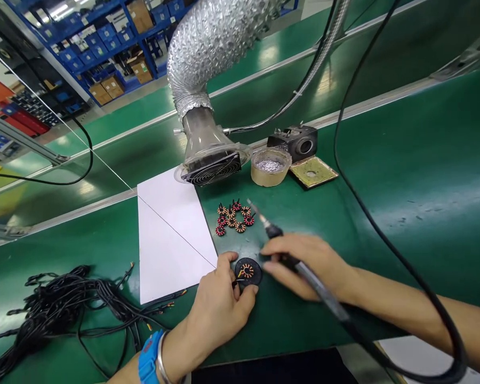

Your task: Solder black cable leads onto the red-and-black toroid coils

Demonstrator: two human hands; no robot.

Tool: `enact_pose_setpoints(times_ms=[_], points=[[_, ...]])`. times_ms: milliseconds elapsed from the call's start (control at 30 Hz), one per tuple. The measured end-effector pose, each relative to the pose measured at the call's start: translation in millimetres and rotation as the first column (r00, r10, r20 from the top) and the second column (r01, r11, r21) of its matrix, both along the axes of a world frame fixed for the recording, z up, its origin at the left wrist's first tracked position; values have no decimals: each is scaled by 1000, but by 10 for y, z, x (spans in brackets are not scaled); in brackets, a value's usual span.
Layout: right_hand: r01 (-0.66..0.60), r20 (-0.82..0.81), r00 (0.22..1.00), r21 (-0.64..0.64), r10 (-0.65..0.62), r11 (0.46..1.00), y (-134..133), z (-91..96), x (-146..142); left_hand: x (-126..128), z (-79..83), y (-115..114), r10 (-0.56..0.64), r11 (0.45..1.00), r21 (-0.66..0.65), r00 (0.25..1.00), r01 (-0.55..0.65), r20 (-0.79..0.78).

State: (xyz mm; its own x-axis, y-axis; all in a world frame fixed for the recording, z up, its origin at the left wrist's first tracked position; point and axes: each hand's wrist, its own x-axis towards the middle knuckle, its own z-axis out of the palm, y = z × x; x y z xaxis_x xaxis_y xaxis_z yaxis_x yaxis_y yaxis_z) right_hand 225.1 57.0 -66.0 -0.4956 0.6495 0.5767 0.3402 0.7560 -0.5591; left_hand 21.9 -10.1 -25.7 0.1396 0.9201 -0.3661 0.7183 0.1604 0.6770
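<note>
Left hand [224, 298] curls against the black disc [257, 274], its hold unclear, just left of the right hand [308, 261] gripping a soldering iron [273, 231].

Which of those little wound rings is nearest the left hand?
The copper-coloured ring on the round black disc, beside the left hand. The other rings sit clustered farther off on the green table.
</note>
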Motion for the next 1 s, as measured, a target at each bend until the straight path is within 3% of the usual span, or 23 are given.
enact_pose_setpoints(times_ms=[67, 133, 233, 367, 500, 633, 700, 800, 867, 933, 1000], points=[[-158, 35, 986, -75, 161, 985, -108, -23, -89, 4, -20, 4, -20, 999, 33, 999, 21, -36], [-210, 42, 975, -126, 217, 969, -159, -41, -163, 5, -45, 1, -28, 997, 68, 998, 32, -58], [-215, 14, 976, -141, 219, 966, -160, -50, -240, 4, -71, -7, -36, 995, 86, 997, 42, -66], [-212, -39, 977, -43, 210, 976, -136, -75, -268, -4, -90, -7, -39, 995, 88, 997, 46, -73], [-132, -136, 983, -40, 125, 990, -108, -86, -229, -15, -58, 11, -31, 996, 87, 998, 36, -60], [-119, -165, 982, -155, 93, 981, -72, 27, -211, -64, 106, 34, 20, 1000, -21, 988, -17, 154], [-196, -215, 968, -313, 131, 929, -62, 119, -240, -118, 217, 43, 57, 998, -40, 952, -47, 300], [-360, -352, 917, -535, 185, 764, -41, 253, -318, -214, 354, 57, 85, 995, 11, 898, -99, 432], [-464, -448, 868, -580, 213, 669, -14, 319, -369, -270, 400, 69, 95, 991, 40, 886, -127, 453], [-533, -521, 822, -567, 228, 628, 19, 354, -411, -311, 404, 83, 106, 987, 64, 891, -149, 441], [-540, -543, 812, -560, 213, 628, 48, 362, -445, -337, 376, 95, 118, 981, 88, 897, -171, 427]])
